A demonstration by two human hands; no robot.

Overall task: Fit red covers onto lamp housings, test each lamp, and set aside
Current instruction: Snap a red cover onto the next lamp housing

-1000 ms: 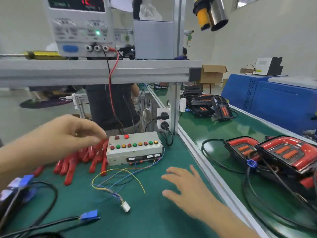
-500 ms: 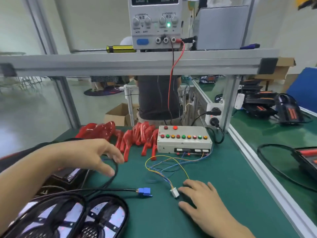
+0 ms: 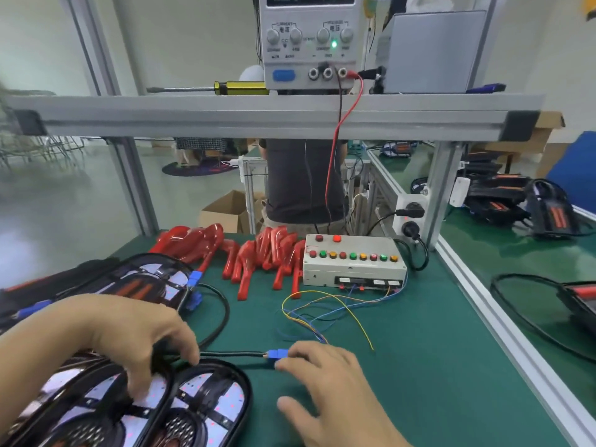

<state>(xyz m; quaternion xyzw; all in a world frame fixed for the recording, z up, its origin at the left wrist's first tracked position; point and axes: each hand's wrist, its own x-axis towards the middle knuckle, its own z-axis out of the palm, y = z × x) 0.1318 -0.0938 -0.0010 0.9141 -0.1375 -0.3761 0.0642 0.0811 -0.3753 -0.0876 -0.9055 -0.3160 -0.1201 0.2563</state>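
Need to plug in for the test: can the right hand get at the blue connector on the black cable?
Probably yes: the right hand already has fingertips at the blue connector, and only bare green mat lies around it.

Left hand [image 3: 129, 337] holds the black cable [image 3: 232, 354]; right hand [image 3: 329, 382] touches its blue connector [image 3: 277, 353].
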